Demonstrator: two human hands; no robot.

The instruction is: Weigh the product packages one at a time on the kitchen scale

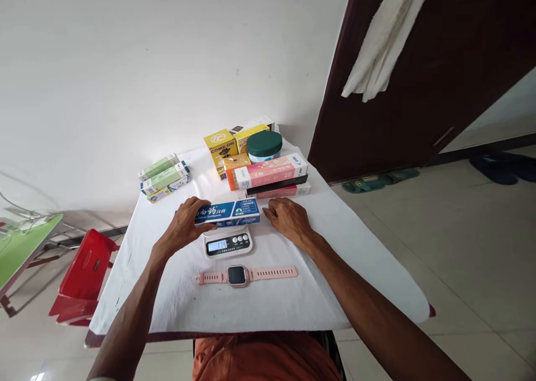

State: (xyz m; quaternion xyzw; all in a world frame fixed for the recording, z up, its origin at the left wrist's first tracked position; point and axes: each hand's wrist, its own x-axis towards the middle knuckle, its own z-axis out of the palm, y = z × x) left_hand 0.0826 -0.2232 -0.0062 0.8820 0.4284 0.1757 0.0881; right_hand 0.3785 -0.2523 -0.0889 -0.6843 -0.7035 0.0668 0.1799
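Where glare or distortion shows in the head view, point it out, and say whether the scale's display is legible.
Head view: a bright reflection on the floor at lower left; head view: the dark door slants, probably wide-angle distortion; head view: the scale's display is legible, dark digits on a pale panel.
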